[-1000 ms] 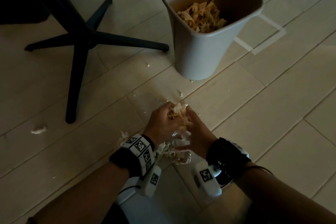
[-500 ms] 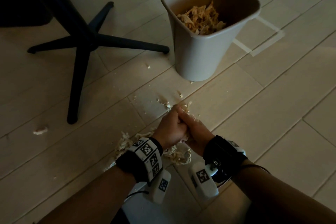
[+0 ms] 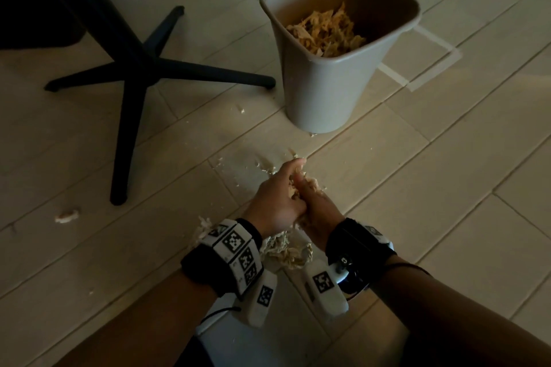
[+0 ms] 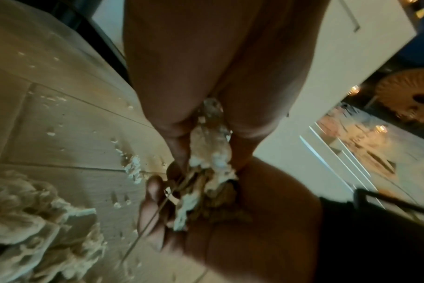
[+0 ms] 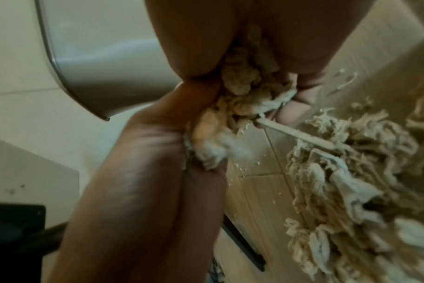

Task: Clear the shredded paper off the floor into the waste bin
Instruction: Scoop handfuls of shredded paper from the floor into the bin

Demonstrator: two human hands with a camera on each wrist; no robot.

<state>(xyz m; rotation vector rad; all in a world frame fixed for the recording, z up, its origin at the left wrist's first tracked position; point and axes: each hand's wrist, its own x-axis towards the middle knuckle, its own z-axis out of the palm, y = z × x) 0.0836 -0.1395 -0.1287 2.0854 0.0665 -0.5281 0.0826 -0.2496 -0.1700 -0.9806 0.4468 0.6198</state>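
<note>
Squeezing one wad of shredded paper between them, the left hand and right hand are curled tight around it, low over the floor. Loose strands could slip out on the lift — the waste bin stands at 12 o'clock, well apart. A pile lies at 6 o'clock. Half a second ago the grip looked the same — hands barely shifted.

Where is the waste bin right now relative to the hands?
In the head view the waste bin stands on the floor ahead of both hands, slightly right, beside the black chair base, already holding shredded paper.
</note>
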